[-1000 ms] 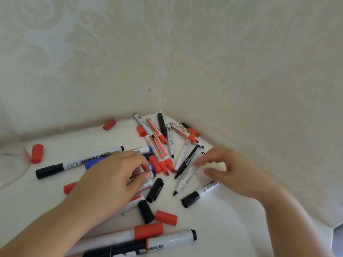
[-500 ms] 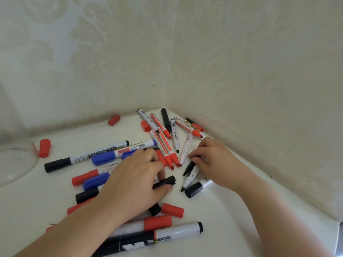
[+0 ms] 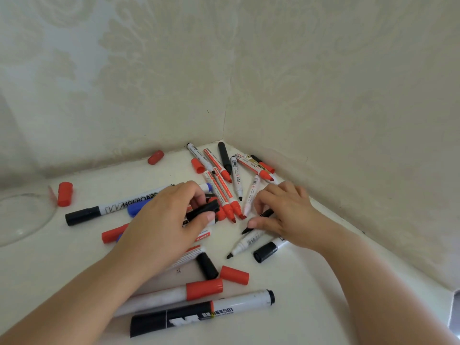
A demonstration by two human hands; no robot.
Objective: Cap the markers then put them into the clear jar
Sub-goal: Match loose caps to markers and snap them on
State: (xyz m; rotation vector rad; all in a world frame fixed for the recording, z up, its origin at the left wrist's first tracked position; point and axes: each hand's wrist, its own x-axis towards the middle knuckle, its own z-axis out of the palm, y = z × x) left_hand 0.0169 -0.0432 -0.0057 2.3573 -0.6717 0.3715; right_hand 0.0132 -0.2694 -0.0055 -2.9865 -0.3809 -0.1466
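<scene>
Little looks done: markers [image 3: 225, 192] lie scattered across the white table [image 3: 298, 282] in the wall corner, many with bare tips, loose red and black caps among them, and the clear jar [image 3: 23, 217], at nine o'clock of the pile by the left edge, shows nothing inside as far as can be seen. The left hand [image 3: 164, 227] pinches a black cap [image 3: 202, 210] between thumb and fingers at the pile's centre. The right hand [image 3: 281, 212], at three o'clock, curls its fingers on a thin black marker [image 3: 258, 219] lying on the table. Capping seems only begun; every marker remains outside the jar.
</scene>
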